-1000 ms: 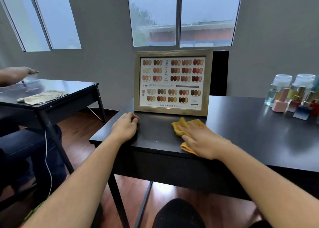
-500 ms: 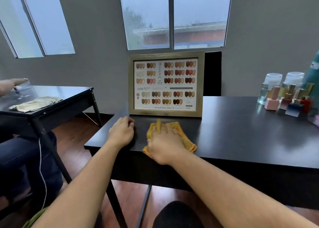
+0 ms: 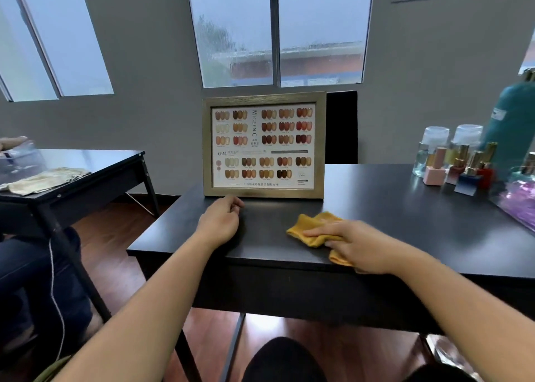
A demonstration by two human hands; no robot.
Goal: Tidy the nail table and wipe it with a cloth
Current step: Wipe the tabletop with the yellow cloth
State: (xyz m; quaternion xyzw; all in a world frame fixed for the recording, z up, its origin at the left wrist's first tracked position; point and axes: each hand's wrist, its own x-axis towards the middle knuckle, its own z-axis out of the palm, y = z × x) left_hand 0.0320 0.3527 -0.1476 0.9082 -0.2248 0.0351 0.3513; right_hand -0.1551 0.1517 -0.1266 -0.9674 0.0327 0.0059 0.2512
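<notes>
The black bench [image 3: 376, 208] is seen from its near left corner. A framed colour chart [image 3: 264, 146] is stood upright at its back edge, and bottles [image 3: 460, 164] are grouped at the far right. A yellow cloth [image 3: 314, 227] is pressed flat near the front edge under the right hand [image 3: 359, 245], fingers spread apart. The left hand [image 3: 220, 221] is rested on the bench beside it, fingers loosely curled, nothing held.

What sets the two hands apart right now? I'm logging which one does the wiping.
The right hand lies flat, fingers spread, pressing the yellow cloth; the left hand is loosely curled with nothing under it. The left sits close to the framed colour chart, the right nearer the table's front edge. Both rest on the black tabletop.
</notes>
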